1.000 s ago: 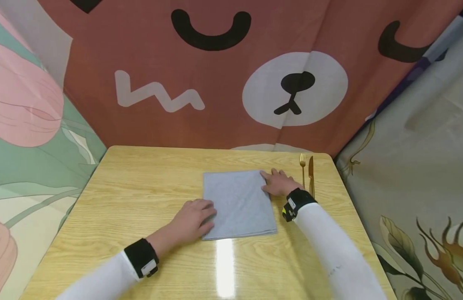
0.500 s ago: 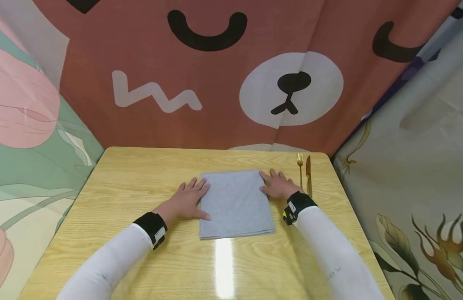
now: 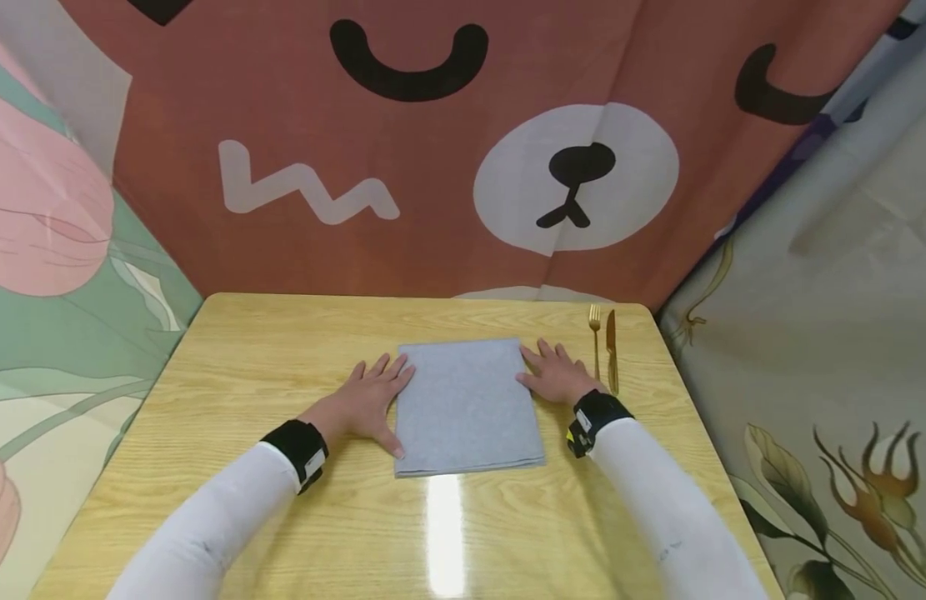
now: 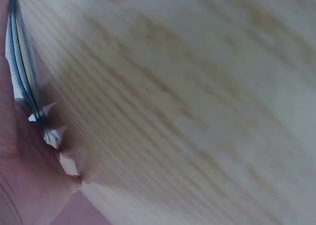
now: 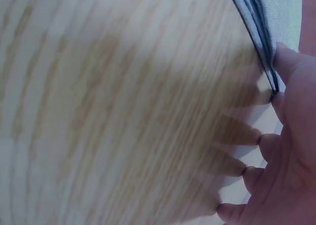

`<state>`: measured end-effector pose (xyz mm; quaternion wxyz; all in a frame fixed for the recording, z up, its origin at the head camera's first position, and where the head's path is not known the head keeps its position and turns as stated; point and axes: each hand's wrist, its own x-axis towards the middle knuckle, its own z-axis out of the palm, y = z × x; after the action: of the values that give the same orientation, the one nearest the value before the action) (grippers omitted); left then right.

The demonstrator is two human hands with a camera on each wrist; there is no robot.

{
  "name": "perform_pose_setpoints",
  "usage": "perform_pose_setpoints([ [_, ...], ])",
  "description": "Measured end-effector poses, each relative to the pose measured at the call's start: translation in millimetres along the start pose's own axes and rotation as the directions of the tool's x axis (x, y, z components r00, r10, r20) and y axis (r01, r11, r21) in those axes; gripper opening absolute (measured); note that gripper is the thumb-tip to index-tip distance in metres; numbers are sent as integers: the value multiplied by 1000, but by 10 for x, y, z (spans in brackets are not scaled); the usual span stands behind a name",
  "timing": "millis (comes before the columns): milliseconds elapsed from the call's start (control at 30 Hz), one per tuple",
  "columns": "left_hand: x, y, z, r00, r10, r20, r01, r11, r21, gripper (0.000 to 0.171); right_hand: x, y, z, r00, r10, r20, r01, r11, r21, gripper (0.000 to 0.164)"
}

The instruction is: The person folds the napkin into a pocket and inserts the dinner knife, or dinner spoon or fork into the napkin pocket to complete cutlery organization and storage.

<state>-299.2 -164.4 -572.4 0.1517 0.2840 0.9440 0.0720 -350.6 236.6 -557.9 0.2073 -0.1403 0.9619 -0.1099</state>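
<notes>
A folded grey-blue cloth (image 3: 466,408) lies flat as a near square on the wooden table. Along its left edge rests my left hand (image 3: 363,402), fingers spread, with the fingertips and thumb touching the edge. My right hand (image 3: 558,373) is at the cloth's upper right, its thumb and index finger against the right edge and the other fingers spread on the table. In the left wrist view the cloth's layered edge (image 4: 22,62) stands beside the fingers. The right wrist view shows stacked layers (image 5: 254,18) next to the right fingertips (image 5: 279,99).
A gold fork (image 3: 595,333) and a gold knife (image 3: 612,350) lie side by side just right of my right hand. The wooden table (image 3: 282,333) ends at a printed brown curtain (image 3: 432,250) behind, with patterned cloth hanging at both sides.
My left hand has moved up along the cloth's left edge, spread its fingers, and slid slightly off the top toward the edge. The right hand stays about where it was.
</notes>
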Motion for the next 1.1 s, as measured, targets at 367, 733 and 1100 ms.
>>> perform_pose_setpoints([
  [367,-20,78,-65,1000,11,-9,-11,1000,-21,142,-66,55,46,999,-41,2,41,999,31,71],
  [733,115,996,118,978,208,-26,-208,978,1,97,-410,90,82,981,-192,4,192,981,37,60],
  [1100,421,1783,282,986,161,-51,-158,985,65,85,-834,161,313,969,-247,-34,243,966,-92,53],
])
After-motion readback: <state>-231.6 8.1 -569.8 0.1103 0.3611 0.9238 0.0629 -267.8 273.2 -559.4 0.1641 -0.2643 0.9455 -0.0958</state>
